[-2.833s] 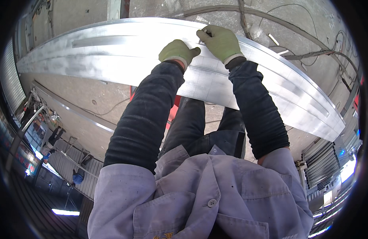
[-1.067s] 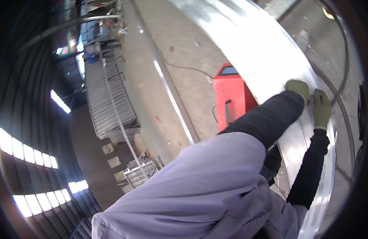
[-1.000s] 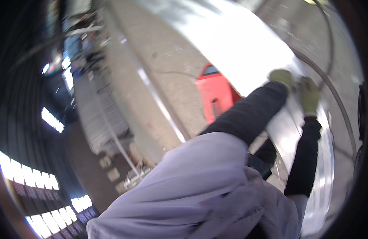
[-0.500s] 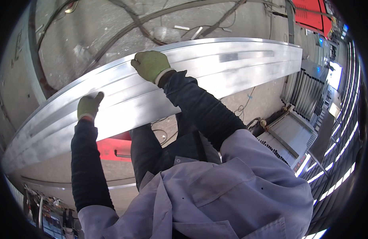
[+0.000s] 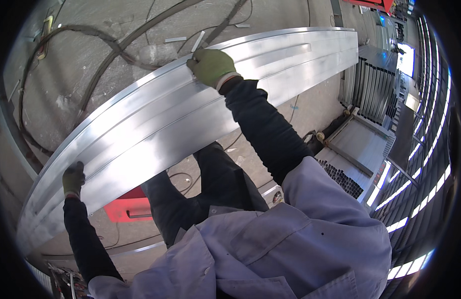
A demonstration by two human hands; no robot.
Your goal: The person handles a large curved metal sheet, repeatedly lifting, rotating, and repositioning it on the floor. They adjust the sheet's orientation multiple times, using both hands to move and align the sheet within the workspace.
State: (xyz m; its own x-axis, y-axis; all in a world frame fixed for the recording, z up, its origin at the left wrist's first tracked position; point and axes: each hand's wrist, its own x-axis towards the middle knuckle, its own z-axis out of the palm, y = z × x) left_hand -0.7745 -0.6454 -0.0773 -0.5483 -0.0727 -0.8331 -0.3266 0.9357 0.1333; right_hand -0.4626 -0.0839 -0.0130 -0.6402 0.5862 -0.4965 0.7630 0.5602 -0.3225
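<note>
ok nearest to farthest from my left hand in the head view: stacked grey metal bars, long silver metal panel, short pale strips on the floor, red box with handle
1. Long silver metal panel, under the left hand
2. Red box with handle, lower right of the hand
3. Short pale strips, past the panel's far edge
4. Stacked grey metal bars, far right

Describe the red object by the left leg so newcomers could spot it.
Find the long silvery panel crossing the view. Below its lower edge, left of the left leg, is a red object. Its colour and dark handle set it apart from the grey floor.
</note>
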